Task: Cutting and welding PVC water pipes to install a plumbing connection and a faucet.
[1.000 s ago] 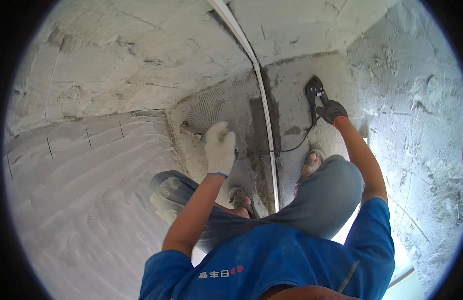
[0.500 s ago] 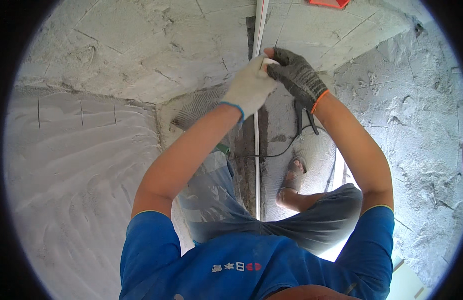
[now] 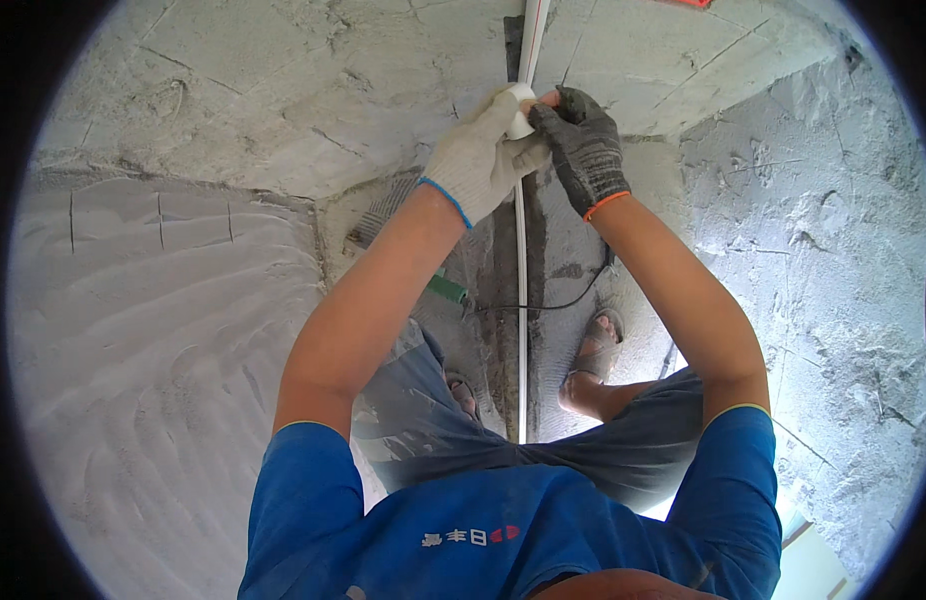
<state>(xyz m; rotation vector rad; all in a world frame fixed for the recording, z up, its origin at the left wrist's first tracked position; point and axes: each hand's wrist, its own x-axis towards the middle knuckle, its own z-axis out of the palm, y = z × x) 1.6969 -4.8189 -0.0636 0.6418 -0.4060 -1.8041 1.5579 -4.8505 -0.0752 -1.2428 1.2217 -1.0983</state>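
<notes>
My left hand [image 3: 483, 150], in a white knit glove with a blue cuff, grips a small white ring-shaped roll [image 3: 522, 112] that looks like tape. Against the roll's right side, my right hand [image 3: 585, 145] wears a dark grey glove with an orange cuff. Its thumb and fingertips are bent together there, bare at the tips; what they pinch is too small to make out. Behind both hands runs a long white pipe or strip [image 3: 523, 300] with a thin red line near its top. The hands cover part of it.
Rough plastered walls [image 3: 803, 220] meet at a corner ahead. On the floor, a green cylindrical handle [image 3: 447, 288] lies by my left leg, and a black cable [image 3: 573, 300] crosses near my sandalled right foot [image 3: 595, 350]. A red object [image 3: 695, 3] shows at the top edge.
My hands have drawn slightly apart and turned, so the white roll shows more between them. My left hand has shifted left. The view has moved a little, and more of the green handle shows.
</notes>
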